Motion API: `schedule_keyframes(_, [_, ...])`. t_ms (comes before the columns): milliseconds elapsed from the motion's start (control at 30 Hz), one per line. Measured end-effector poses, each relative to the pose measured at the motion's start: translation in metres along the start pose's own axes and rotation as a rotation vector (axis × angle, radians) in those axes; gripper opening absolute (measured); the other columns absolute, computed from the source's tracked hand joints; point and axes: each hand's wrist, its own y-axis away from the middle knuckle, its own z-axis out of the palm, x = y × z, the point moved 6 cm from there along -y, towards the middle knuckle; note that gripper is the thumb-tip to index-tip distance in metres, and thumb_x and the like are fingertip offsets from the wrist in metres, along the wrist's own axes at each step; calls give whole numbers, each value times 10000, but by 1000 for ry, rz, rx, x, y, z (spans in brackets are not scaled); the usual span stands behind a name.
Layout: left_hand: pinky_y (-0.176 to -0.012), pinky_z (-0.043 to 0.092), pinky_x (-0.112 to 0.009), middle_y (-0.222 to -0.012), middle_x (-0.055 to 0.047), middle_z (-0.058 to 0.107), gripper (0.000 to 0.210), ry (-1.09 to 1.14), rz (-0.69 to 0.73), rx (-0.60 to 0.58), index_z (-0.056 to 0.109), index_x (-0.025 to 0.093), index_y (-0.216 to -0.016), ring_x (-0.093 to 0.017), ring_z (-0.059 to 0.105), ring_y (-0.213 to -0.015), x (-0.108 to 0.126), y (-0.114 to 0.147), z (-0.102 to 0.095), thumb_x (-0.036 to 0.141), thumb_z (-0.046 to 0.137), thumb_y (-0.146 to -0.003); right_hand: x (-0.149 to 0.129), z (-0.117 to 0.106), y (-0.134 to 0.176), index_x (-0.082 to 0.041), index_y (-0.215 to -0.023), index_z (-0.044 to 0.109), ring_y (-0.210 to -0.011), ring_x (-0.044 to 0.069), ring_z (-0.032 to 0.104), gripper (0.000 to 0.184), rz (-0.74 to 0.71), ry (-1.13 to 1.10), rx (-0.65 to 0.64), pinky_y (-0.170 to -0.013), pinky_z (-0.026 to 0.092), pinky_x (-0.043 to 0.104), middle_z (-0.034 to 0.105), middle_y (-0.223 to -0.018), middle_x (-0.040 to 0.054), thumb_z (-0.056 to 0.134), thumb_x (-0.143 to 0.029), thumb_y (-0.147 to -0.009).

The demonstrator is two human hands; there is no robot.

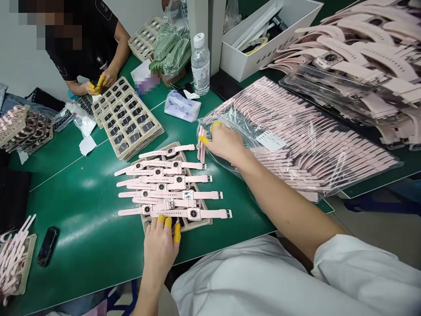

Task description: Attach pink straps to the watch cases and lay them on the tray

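My left hand (161, 240), with yellow finger cots on its fingertips, is closed on a dark watch case (175, 221) at the near end of a beige tray (204, 222). Its fingers partly hide the case. Across that tray lie several watches (194, 214) with pale pink straps, most with their backs up. Beyond the tray, my right hand (226, 141) also wears yellow cots and pinches pink watch straps (201, 147), which hang down from its fingers. The hand is beside the opening of a clear plastic bag (272, 151) packed with rows of pink straps.
A stacked tray of watch cases (131, 123) lies farther back. A co-worker's hands (103, 81) are behind it. A water bottle (200, 66), a tissue pack (182, 106) and a white box (243, 59) stand beyond. Pink-strapped watches (365, 57) are piled right; a black phone-like object (48, 246) lies left.
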Motion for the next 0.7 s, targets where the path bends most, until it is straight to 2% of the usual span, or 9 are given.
schedule_keyframes(67, [-706,552,-388,-986,-117,716,178,-3,2,7,690,134,-997,-277,664,-871,-4,2,4,258,565,-1020,0,5,-2,-72,-1288,606,-1090,425,666,591,28,7,-28,-849,521,463,651,-1285,263,567,-585,-997])
schedule_keyframes(133, [-710,564,-384,-969,-106,721,154,32,-7,-47,686,148,-1002,-275,678,-870,-10,2,7,199,541,-1015,-3,9,-4,-94,-1265,620,-1093,421,670,556,20,-3,-47,-874,531,477,678,-1233,235,560,-580,-1003])
schedule_keyframes(200, [-705,571,-380,-936,-85,722,178,138,-33,-165,680,169,-1016,-271,692,-858,-19,2,7,130,508,-994,-7,10,-4,-114,-1228,634,-1070,394,681,429,-3,-11,-61,-876,536,463,692,-1205,210,542,-481,-1025])
schedule_keyframes(300, [-724,581,-348,-1004,-54,738,196,440,-103,-280,656,219,-1133,-236,716,-882,-36,1,-8,176,505,-1016,-11,11,-2,-126,-1193,645,-1076,362,676,283,-31,-26,-60,-871,534,437,667,-1268,204,495,-297,-1025])
schedule_keyframes(367, [-757,583,-309,-1092,-37,748,229,661,-141,-223,620,266,-1246,-201,729,-929,-47,-5,-26,250,515,-1043,-11,10,-1,-118,-1202,646,-1115,359,658,282,-34,-36,-36,-886,527,429,651,-1291,212,479,-241,-1011])
schedule_keyframes(500, [-869,577,-275,-1201,-41,755,232,1021,-192,42,613,286,-1269,-177,733,-1065,-60,-30,-50,284,581,-1039,-10,13,-1,-110,-1210,653,-1145,354,638,298,-39,-45,-3,-902,514,418,653,-1286,215,467,-249,-1022])
schedule_keyframes(567, [-873,580,-281,-1202,-57,756,177,1229,-226,166,621,259,-1201,-177,736,-1059,-61,-51,-48,293,617,-1028,-9,16,-2,-125,-1193,662,-1124,344,646,283,-48,-51,6,-884,509,405,661,-1288,200,477,-253,-1022])
schedule_keyframes(633, [-793,589,-284,-1145,-75,767,161,1456,-246,258,604,228,-1118,-180,750,-969,-59,-76,-36,339,652,-1011,-4,18,-4,-144,-1156,674,-1087,332,659,253,-46,-70,14,-853,504,391,678,-1272,182,498,-245,-1005])
schedule_keyframes(700, [-677,581,-273,-1060,-86,778,267,1655,-264,312,571,209,-1042,-182,755,-846,-57,-100,-18,428,704,-969,2,20,-8,-161,-1098,681,-1031,320,671,216,-36,-119,28,-826,497,384,707,-1211,164,518,-232,-974])
